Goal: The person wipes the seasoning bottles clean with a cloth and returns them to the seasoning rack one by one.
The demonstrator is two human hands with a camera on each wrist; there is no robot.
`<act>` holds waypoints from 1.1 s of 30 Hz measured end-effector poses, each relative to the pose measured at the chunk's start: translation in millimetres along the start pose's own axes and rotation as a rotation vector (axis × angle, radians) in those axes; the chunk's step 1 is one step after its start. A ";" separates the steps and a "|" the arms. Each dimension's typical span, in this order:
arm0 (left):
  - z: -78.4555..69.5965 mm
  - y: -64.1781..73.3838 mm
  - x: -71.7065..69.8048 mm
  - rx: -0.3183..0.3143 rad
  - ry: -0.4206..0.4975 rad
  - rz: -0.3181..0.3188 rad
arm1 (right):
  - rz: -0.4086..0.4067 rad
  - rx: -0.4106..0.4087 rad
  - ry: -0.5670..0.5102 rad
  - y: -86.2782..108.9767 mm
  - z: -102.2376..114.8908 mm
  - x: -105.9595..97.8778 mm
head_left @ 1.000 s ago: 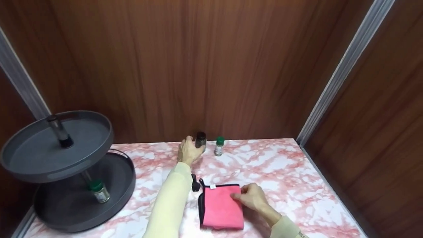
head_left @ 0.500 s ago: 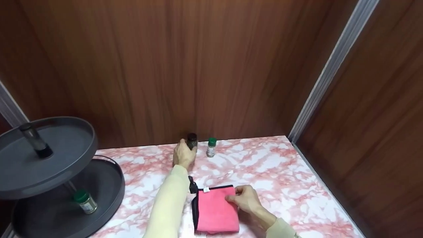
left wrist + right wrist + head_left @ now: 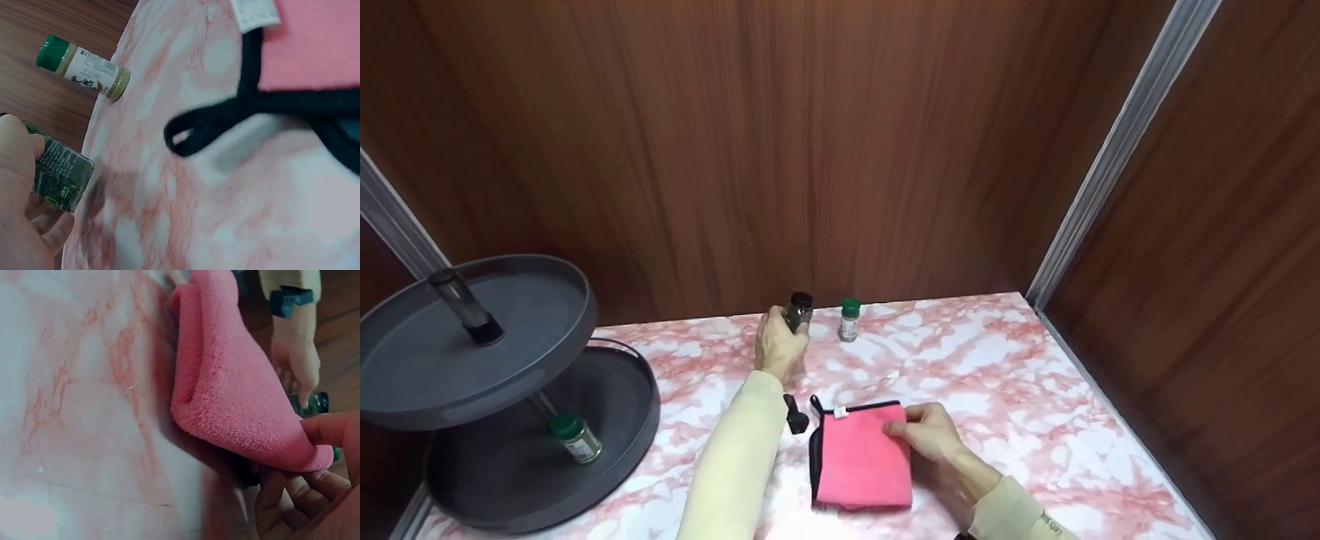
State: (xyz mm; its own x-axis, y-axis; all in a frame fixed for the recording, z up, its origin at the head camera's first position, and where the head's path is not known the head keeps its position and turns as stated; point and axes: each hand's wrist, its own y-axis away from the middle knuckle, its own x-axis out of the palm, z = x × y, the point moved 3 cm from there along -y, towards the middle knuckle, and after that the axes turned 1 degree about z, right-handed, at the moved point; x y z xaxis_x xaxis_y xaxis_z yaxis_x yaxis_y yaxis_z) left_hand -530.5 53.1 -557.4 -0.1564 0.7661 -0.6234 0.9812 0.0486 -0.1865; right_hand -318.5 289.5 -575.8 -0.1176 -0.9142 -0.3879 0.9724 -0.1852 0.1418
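My left hand (image 3: pixel 780 343) grips a dark-capped spice jar (image 3: pixel 798 312) near the back edge of the table. In the left wrist view that jar (image 3: pixel 61 174) is clear-walled, with dark green flakes and printed writing. It leans slightly in the head view. Just right of it, a green-capped spice jar (image 3: pixel 849 321) stands upright. My right hand (image 3: pixel 936 433) pinches the upper right edge of a folded pink cloth (image 3: pixel 864 457) with black trim, a loop and a white tag. The pinched edge bulges up in the right wrist view, where the cloth (image 3: pixel 236 388) hides part of the table.
A dark grey two-tier round stand (image 3: pixel 540 375) occupies the left side. On its lower tier stands another green-capped jar (image 3: pixel 577 438), under the upper tier's edge. Brown wood panels (image 3: pixel 810 150) close off the back and right. The table (image 3: pixel 982 375) has a pink marbled top.
The dark-capped jar has gone from upright to slightly tilted in my left hand. My right hand keeps its pinch on the cloth. The head view has shifted a little.
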 end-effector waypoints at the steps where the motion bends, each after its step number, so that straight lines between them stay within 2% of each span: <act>1: -0.1 1.3 -3.5 -0.001 0.011 0.001 | 0.004 0.005 -0.015 0.3 1.8 -0.5; 4: -1.7 5.4 -15.3 0.012 0.042 0.007 | 0.012 0.027 -0.073 1.4 7.0 -0.7; 9: -8.8 13.2 -37.2 0.077 0.057 0.004 | 0.012 0.042 -0.154 5.7 25.3 -1.7; 14: -17.4 24.2 -56.9 0.146 0.067 -0.017 | 0.020 -0.005 -0.180 10.8 49.0 -5.6; 17: -22.5 34.8 -67.4 0.208 0.080 -0.033 | 0.004 -0.026 -0.199 14.9 60.1 -10.9; 21: -26.7 55.4 -82.0 0.301 0.093 -0.051 | -0.024 -0.045 -0.226 19.8 70.8 -17.4; 25: -23.6 78.9 -94.7 0.358 0.085 -0.034 | -0.046 -0.069 -0.254 24.2 77.6 -22.4; 33: -6.9 131.6 -117.0 0.365 0.043 0.070 | -0.065 -0.087 -0.279 34.9 78.5 -23.6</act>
State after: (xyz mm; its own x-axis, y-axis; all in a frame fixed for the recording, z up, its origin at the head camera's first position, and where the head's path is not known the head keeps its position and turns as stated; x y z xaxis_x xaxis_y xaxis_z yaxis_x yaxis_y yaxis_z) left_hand -382.4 -25.7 -503.8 -0.0781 0.7860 -0.6132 0.8834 -0.2305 -0.4080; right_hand -297.5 276.3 -490.2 -0.2193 -0.9674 -0.1268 0.9732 -0.2261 0.0417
